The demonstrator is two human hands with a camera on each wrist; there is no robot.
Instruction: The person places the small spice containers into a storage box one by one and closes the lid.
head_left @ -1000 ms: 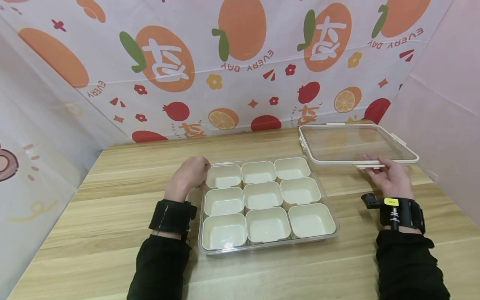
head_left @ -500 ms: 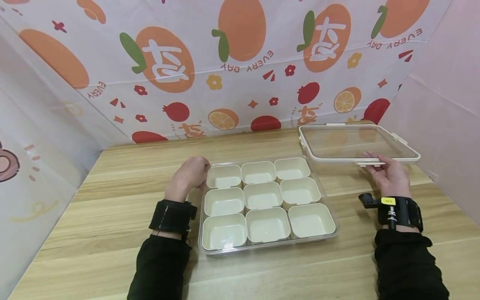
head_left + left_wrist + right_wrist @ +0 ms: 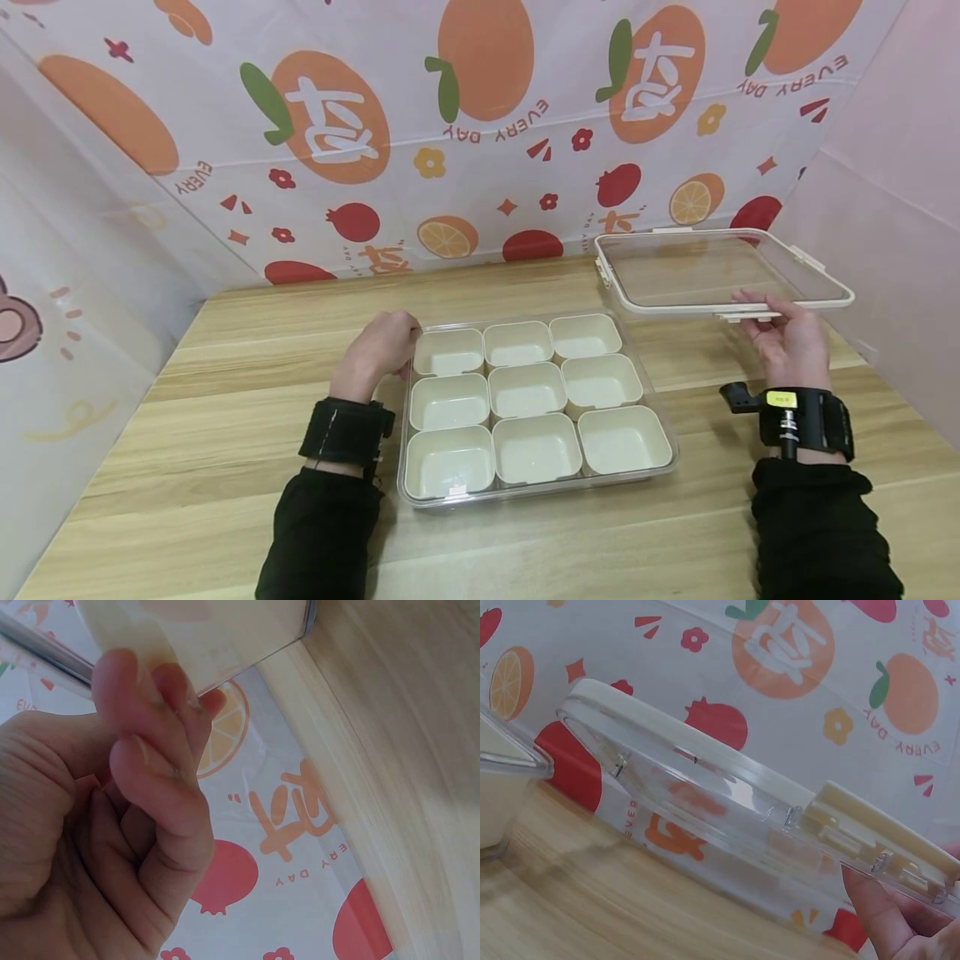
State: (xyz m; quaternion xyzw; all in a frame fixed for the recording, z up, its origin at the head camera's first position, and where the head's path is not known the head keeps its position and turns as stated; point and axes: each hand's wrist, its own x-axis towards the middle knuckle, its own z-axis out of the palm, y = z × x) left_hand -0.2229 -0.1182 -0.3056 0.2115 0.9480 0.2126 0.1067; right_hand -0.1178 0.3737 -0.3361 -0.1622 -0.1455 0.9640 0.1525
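A clear storage box (image 3: pixel 537 492) sits on the table, filled with several cream cups (image 3: pixel 527 392) in rows. At its left edge, my left hand (image 3: pixel 378 350) grips the wall near the far corner; the left wrist view shows the curled fingers (image 3: pixel 161 791) against the clear plastic. My right hand (image 3: pixel 791 337) holds a clear lid (image 3: pixel 697 267) with a cream frame by its near edge, up off the table to the right of the box. In the right wrist view, a cream latch (image 3: pixel 877 840) on the lid is beside the thumb, and part of the hand is cut off.
The wooden table (image 3: pixel 225 467) runs back to a fruit-print cloth (image 3: pixel 480 192) hanging behind it. Pale cloth (image 3: pixel 900 233) hangs along the right side as well. Black straps with cameras (image 3: pixel 806 423) are worn on both wrists.
My right hand has lifted the lid and shifted it slightly to the right. The left hand and the box have stayed in place.
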